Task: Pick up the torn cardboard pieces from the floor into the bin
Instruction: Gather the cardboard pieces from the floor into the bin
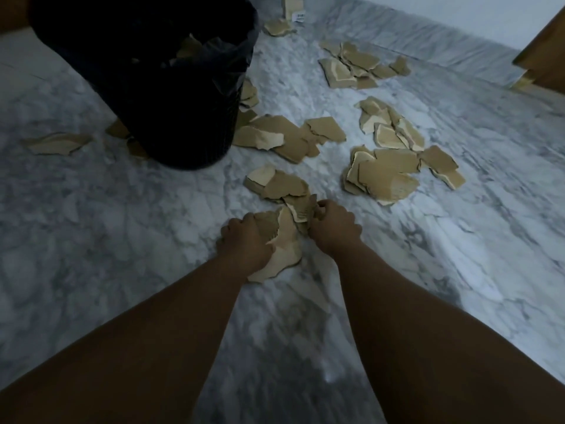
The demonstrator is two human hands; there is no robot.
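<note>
Torn cardboard pieces (282,240): gathering step, nearest floor pile, between both hands.
Left hand (244,243) and right hand (333,228) fingers curled onto pieces; next: lift to bin (146,87), most scraps unpicked.

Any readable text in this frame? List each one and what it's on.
Nothing can be read.
White label on the cardboard piece at the top edge: dark print, too small and blurred.
Piece by the right hand: faint printed lines, blurred.
Large piece on the right: faint marks, illegible.
Bin: no text visible.
</note>
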